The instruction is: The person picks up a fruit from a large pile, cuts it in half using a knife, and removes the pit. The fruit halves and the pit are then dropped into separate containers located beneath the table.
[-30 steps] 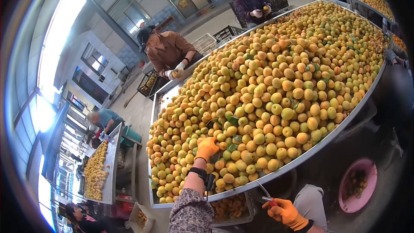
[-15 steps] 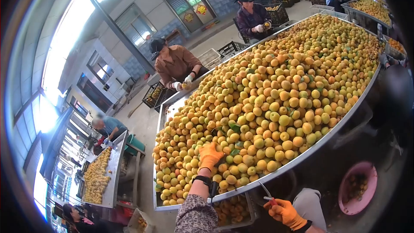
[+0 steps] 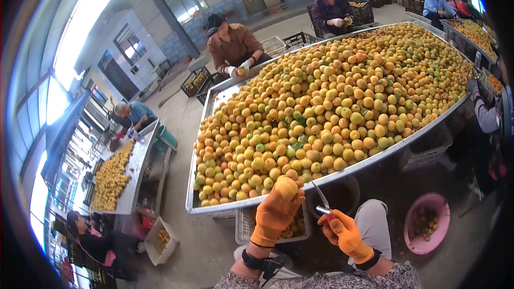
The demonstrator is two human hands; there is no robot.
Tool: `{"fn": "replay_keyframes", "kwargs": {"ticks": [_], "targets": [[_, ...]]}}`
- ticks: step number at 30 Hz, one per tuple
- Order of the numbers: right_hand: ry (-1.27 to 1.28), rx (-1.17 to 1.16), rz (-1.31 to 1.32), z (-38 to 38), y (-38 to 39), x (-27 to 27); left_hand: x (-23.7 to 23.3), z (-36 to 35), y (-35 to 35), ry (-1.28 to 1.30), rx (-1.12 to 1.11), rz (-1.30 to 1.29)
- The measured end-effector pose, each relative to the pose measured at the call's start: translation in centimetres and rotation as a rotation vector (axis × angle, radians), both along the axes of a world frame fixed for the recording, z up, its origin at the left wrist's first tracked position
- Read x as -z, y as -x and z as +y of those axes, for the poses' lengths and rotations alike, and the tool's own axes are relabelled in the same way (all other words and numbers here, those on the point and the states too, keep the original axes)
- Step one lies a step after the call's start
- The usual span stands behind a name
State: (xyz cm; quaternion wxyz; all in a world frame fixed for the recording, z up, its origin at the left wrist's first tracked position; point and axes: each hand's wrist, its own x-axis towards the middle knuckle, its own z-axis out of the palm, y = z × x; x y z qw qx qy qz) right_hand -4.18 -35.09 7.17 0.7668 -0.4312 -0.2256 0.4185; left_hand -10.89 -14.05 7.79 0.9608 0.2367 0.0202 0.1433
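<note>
Head view shows, at lower centre, the left hand curled around a yellow fruit and the right hand closed on a knife, its bare blade near enough that a slip could nick the fruit-holding fingers.

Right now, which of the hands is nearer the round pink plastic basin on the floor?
Right. The right hand, gripping a red-handled metal knife, is left of the basin; the left hand, holding round yellow-orange fruit, is farther left.
</note>
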Motion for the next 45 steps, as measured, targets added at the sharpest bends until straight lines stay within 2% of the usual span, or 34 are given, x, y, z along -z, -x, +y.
{"fn": "replay_keyframes", "kwargs": {"ticks": [1, 3, 9, 10, 14, 17, 23, 26, 29, 31, 34, 38, 40, 44, 45], "targets": [[0.015, -0.013, -0.001, -0.1, 0.7, -0.3, 0.3, -0.9, 0.8, 0.027, 0.035, -0.089], [0.046, -0.062, 0.013, -0.3, 1.9, -0.8, 0.1, -2.8, 2.5, 0.144, 0.016, -0.105], [0.108, -0.120, 0.036, -0.9, 4.8, -1.1, 0.3, -5.9, 5.2, 0.182, -0.083, -0.053], [0.106, -0.124, 0.042, -1.0, 5.1, -1.2, 0.6, -5.8, 5.2, 0.141, -0.037, -0.135], [0.094, -0.113, 0.023, -1.3, 6.0, -1.6, 0.7, -6.9, 6.3, 0.157, 0.036, -0.122], [0.061, -0.084, 0.003, -1.4, 6.3, -2.2, 0.8, -7.7, 6.7, 0.192, 0.037, -0.065], [-0.012, -0.045, -0.045, -1.2, 6.6, -1.6, 0.4, -8.7, 6.8, 0.101, 0.017, -0.066], [-0.022, -0.016, -0.130, -1.1, 6.7, -0.9, 0.5, -9.0, 7.0, 0.083, 0.030, -0.043], [0.028, 0.125, -0.276, -0.7, 6.9, -0.3, 0.4, -9.3, 7.1, 0.105, 0.000, -0.034], [0.134, 0.221, -0.572, -0.7, 7.0, 0.4, 0.5, -9.4, 7.1, 0.018, -0.040, -0.089], [0.129, 0.295, -0.690, -0.5, 7.2, 0.1, -0.2, -9.8, 7.3, -0.040, -0.099, -0.014], [0.139, 0.290, -0.655, -0.2, 7.3, -0.4, -0.7, -9.6, 7.3, -0.098, -0.117, -0.004], [0.221, 0.254, -0.694, -0.1, 7.1, 0.5, -0.8, -9.5, 7.3, -0.165, -0.147, 0.057], [0.222, 0.293, -0.750, 1.0, 6.9, 2.2, 1.4, -8.2, 6.9, -0.259, -0.121, 0.002], [0.179, 0.291, -0.669, 1.4, 6.9, 2.0, 1.8, -8.0, 6.8, -0.362, -0.158, 0.053]]}}
